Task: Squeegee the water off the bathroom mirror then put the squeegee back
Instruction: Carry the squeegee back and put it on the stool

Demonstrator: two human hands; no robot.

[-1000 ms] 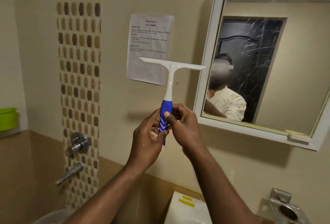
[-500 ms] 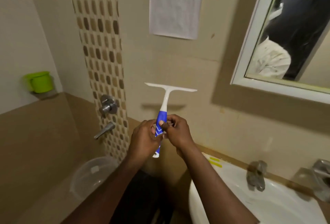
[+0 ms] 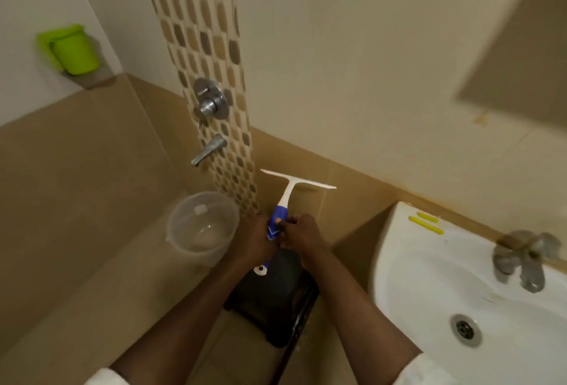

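Both hands, left hand (image 3: pixel 256 238) and right hand (image 3: pixel 299 235), grip your light, rigid white-bladed blue-handled plastic squeegee (image 3: pixel 287 200); hold the handle.

L hand (image 3: pixel 256 238) & R hand (image 3: pixel 299 235) together, fingers curled, forearms extended fwd

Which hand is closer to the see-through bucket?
Left. The left hand grips the squeegee just right of the clear bucket; the right hand holds it on the far side.
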